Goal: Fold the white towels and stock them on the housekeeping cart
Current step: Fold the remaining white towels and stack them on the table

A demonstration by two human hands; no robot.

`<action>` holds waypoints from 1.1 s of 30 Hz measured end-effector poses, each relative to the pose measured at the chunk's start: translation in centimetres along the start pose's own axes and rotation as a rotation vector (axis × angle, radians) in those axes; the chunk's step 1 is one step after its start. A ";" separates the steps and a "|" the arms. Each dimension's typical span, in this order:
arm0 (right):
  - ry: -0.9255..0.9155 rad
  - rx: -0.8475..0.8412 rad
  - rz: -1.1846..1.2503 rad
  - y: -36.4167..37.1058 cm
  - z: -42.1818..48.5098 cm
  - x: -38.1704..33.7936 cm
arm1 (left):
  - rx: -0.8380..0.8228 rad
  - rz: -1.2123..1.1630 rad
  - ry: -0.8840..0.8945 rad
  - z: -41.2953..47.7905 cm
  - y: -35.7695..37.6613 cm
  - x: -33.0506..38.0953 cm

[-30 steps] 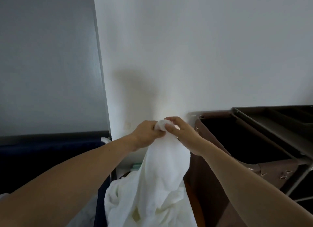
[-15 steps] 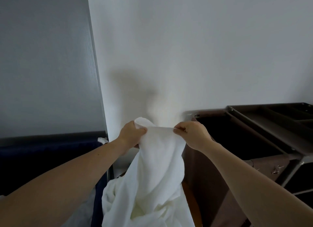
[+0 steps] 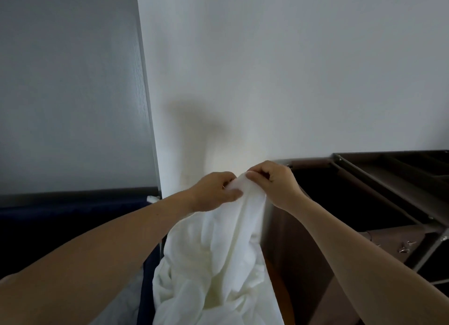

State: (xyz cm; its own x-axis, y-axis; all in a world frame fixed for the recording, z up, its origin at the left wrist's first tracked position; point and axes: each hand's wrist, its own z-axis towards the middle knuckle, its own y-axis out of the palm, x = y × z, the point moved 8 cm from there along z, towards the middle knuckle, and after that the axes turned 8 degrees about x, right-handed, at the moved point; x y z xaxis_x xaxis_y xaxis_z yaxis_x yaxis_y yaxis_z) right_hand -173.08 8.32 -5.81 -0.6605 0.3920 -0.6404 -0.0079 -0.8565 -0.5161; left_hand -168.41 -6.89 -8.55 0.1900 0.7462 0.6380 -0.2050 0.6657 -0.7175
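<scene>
I had both hands up in front of the wall [image 3: 267, 82]. The left hand [image 3: 216, 191] and the right hand [image 3: 274, 184] were very close together. Each grip was closed in a pinch on the top edge of the white towel [image 3: 218, 264], with the fingers curled round the cloth. A small bunch of cloth sat between the two hands.

The rest of the towel hung down and lay in a crumpled heap low down. It was between a dark blue bin [image 3: 73, 215] on the left and the brown housekeeping cart [image 3: 379, 179] on the right. I could not see what the heap lay on. I thought no fold was made yet.

Things could go wrong from here. The towel was soft and floppy, and each pinch held only a little bit. The edge could slip out if I pulled too fast. With the hands so close, I might have had a middle bit and not a real corner. Then the fold would come out crooked. The low end might also drag or catch on the cart's side.
</scene>
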 end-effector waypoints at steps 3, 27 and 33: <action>0.036 0.003 -0.016 -0.6 0.2 0.2 | -0.040 -0.103 -0.045 -0.1 -0.1 -0.8; 0.357 -0.144 -0.066 0.5 0.1 5.6 | 0.141 -0.023 -0.072 1.8 -4.3 -2.3; 0.281 -0.383 0.073 4.8 -1.2 2.9 | -0.002 0.354 0.224 2.7 -2.1 1.4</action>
State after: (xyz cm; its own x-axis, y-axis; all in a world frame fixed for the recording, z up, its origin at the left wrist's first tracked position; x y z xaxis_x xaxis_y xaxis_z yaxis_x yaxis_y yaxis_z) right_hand -174.13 5.72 -10.87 -0.4202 0.4563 -0.7844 0.3429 -0.7205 -0.6028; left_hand -170.30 -7.24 -5.37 0.3119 0.9093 0.2754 -0.2932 0.3678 -0.8824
